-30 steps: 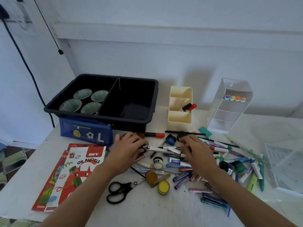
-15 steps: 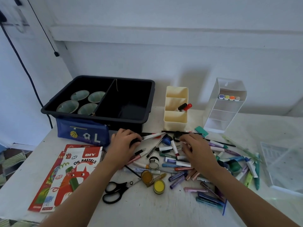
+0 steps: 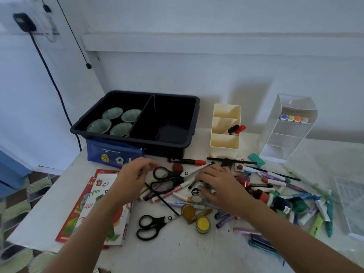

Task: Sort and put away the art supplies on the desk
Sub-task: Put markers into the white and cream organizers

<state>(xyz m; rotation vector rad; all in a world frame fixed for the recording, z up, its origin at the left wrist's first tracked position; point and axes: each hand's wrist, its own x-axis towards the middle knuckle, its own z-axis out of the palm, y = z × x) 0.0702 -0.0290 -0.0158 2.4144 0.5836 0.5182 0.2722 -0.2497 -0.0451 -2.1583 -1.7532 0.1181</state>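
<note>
A heap of markers, pens and pastel sticks point(image 3: 275, 183) covers the middle and right of the white desk. My left hand point(image 3: 136, 174) hovers with loosely curled fingers just left of the black-handled scissors point(image 3: 162, 180) on the heap; nothing is plainly held in it. My right hand point(image 3: 220, 186) lies spread, palm down, over the markers, its fingertips touching them. A second pair of black scissors point(image 3: 151, 225) lies nearer me, beside two yellow paint pots point(image 3: 203, 224). Two markers stand in the cream organiser point(image 3: 224, 142).
A black divided bin point(image 3: 157, 143) with several green cups stands at the back left, a blue pencil case point(image 3: 110, 152) leaning on it. An oil pastels box point(image 3: 102, 203) lies left. A clear tiered organiser point(image 3: 283, 138) stands back right, a clear plastic box point(image 3: 350, 203) far right.
My left hand has drawn back to the left, uncovering the black-handled scissors. My right hand has flattened and slid a little nearer me over the markers.
</note>
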